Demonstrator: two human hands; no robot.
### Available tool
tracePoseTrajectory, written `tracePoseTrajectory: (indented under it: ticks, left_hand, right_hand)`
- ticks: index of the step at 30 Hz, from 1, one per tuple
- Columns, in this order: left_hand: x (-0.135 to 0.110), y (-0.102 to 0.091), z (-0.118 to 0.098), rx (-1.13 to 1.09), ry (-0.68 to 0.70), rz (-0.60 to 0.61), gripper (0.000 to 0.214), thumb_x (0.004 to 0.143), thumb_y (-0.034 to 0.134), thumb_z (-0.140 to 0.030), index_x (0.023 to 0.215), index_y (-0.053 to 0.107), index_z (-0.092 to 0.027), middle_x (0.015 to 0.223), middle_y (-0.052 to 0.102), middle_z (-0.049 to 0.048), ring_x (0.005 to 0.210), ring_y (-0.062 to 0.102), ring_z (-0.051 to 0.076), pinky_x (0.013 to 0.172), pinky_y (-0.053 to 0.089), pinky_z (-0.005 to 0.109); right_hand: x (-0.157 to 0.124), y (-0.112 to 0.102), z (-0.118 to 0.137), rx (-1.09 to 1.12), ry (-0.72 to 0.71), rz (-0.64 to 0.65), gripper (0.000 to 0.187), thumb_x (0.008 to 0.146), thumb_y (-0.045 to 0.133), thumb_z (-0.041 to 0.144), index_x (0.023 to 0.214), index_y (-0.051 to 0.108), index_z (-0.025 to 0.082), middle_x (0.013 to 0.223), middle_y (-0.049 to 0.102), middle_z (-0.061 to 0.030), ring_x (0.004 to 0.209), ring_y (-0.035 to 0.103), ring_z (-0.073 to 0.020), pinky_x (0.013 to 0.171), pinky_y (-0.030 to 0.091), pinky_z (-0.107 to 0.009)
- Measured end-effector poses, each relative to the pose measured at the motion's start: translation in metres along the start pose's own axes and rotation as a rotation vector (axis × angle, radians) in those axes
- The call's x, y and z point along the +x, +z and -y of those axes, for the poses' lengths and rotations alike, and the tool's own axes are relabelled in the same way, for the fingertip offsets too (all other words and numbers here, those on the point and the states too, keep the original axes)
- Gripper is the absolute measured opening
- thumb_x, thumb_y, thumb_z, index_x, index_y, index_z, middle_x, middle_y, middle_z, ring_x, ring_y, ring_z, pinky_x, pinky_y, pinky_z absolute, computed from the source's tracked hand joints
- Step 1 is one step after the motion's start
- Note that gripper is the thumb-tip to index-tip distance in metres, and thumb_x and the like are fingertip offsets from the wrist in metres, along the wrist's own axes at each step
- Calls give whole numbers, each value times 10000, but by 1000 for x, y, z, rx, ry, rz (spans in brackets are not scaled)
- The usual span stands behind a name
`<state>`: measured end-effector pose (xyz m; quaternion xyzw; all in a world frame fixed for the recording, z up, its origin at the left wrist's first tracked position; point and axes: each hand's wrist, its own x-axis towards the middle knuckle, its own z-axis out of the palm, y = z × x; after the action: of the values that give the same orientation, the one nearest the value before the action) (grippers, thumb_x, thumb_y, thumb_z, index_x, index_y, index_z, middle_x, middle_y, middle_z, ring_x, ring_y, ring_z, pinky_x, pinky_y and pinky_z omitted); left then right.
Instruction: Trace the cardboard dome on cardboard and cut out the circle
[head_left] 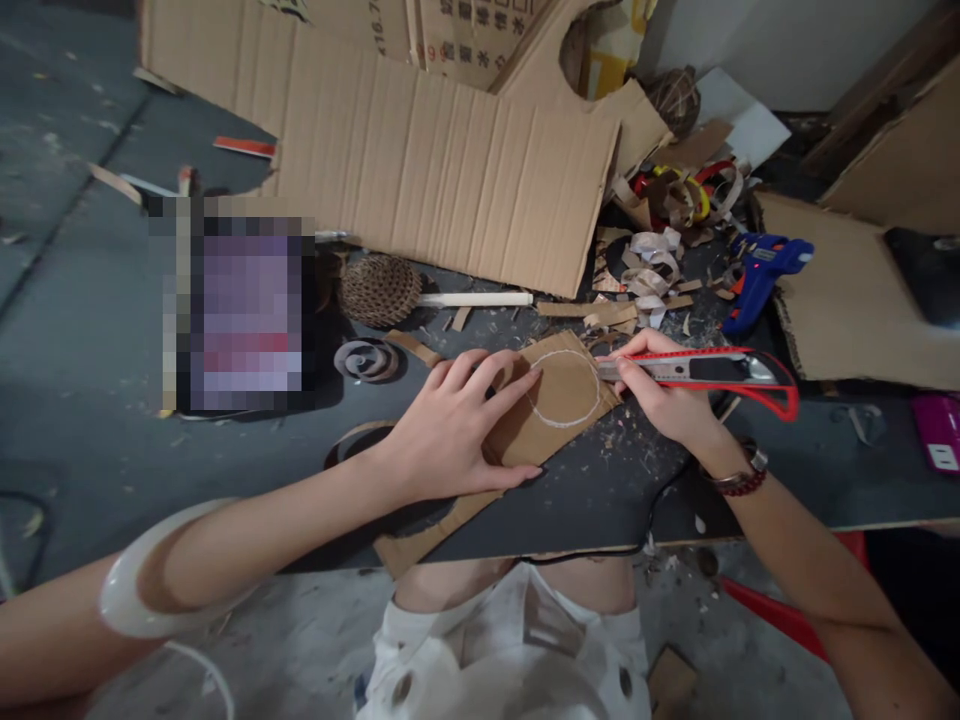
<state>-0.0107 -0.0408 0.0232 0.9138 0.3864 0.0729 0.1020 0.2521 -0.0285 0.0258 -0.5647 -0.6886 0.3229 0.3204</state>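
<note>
The left hand point(450, 425) lies flat and open on a cardboard piece point(517, 435); the right hand point(660, 385) grips a red box cutter point(694, 368) — its blade sits just beside a white drawn circle point(564, 390); the card's long side points up toward the right hand.

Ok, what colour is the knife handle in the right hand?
The knife handle is red with a silver and black centre, clearest in the head view.

One left hand point(446, 425), one right hand point(660, 385), one box cutter point(697, 368), one glue gun point(761, 275), one drawn circle point(562, 390), one bangle point(161, 570).
</note>
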Motion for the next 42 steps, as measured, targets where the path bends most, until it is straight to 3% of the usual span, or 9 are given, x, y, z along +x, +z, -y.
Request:
tracePoseTrajectory:
  ticks: [5, 12, 22, 42]
  left_hand:
    - [1, 0, 2, -33, 15, -40, 968, 700, 499, -824, 1397, 486, -152, 1342, 461, 214, 1143, 454, 388, 915, 438, 557]
    - [-1, 2, 1, -24, 13, -55, 790, 783, 539, -685, 1392, 485, -186, 1370, 483, 162, 1167, 465, 352, 957, 437, 521]
    - [-2, 2, 1, 17, 34, -45, 757, 812, 517, -665, 1406, 468, -198, 1440, 463, 137, 1231, 434, 358, 985, 419, 519]
    - [-1, 1, 2, 21, 46, -53, 764, 804, 533, -659, 1405, 472, -191, 1428, 478, 141, 1220, 446, 355, 964, 442, 523]
  right_hand:
    - [-1, 0, -1, -85, 0, -27, 99, 900, 556, 316, 851, 604, 244, 690, 677, 19, 631, 657, -161, 620, 495, -300]
    - [0, -1, 7, -111, -95, -90, 119, 882, 604, 320, 964, 663, 256, 877, 737, 12, 766, 705, -165, 707, 521, -298]
    - [0, -2, -5, -97, -12, -91, 148, 889, 586, 384, 920, 657, 258, 720, 703, 14, 654, 676, -179, 639, 525, -328]
    - [0, -3, -1, -139, -28, -81, 108, 887, 585, 344, 905, 644, 254, 701, 700, 33, 658, 675, -165, 632, 487, -306]
